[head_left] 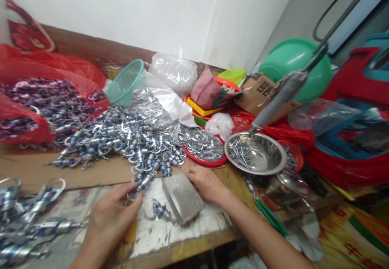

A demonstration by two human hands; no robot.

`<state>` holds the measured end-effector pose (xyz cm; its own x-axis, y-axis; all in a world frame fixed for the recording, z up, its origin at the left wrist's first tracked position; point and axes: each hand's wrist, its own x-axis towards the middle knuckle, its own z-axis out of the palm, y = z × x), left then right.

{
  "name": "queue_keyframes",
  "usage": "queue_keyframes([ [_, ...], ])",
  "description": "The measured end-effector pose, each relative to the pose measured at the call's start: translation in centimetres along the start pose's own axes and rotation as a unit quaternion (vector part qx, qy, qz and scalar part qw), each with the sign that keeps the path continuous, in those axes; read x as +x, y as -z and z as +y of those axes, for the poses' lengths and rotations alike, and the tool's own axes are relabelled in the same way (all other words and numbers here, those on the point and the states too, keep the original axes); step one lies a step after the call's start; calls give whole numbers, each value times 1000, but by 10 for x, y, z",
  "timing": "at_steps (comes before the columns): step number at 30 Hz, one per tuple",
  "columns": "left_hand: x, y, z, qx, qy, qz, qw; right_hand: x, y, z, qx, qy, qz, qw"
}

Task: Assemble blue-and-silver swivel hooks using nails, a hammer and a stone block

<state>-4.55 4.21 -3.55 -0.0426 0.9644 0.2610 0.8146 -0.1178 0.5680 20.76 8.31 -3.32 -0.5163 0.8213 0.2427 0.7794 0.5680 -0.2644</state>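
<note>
My left hand (pixel 111 216) pinches a silver hook fitting with blue bands (pixel 146 181) between thumb and fingers, at the near edge of a heap of similar hook fittings (pixel 121 137). A grey metal block (pixel 186 198) lies on a worn white sheet (pixel 152 236). Beside the block's left side rests another blue-banded hook fitting (pixel 162 212). My right hand (pixel 208 184) is at the block's upper right, its fingers curled together; anything in them is hidden. Just beyond it sits a red tray of small silver metal pieces (pixel 203 144).
To the right of the red tray stands a steel bowl (pixel 273 161) holding pins, under a hanging grey tool (pixel 278 99). More fittings lie at the lower left (pixel 30 216) and in a red bag (pixel 27 129). Green-handled pliers (pixel 270 216) lie right of my forearm.
</note>
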Motion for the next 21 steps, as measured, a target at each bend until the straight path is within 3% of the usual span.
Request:
queue_keyframes([
  [3,-4,8,5,-103,-10,44,994,-2,3,-3,41,-44,98,993],
  [6,-9,-1,25,-177,-122,18,976,-8,13,-21,87,-97,214,968],
  [8,-12,-13,38,-191,-201,0,961,-15,18,-40,186,-93,265,942],
  [10,-14,-23,47,-201,-217,-17,955,-22,18,-56,293,-68,272,914],
  [14,-17,-30,49,-209,-145,-39,966,-28,6,-69,360,-85,257,893],
  [21,-24,-30,38,-282,-83,-90,952,-23,6,-74,339,-55,235,909],
])
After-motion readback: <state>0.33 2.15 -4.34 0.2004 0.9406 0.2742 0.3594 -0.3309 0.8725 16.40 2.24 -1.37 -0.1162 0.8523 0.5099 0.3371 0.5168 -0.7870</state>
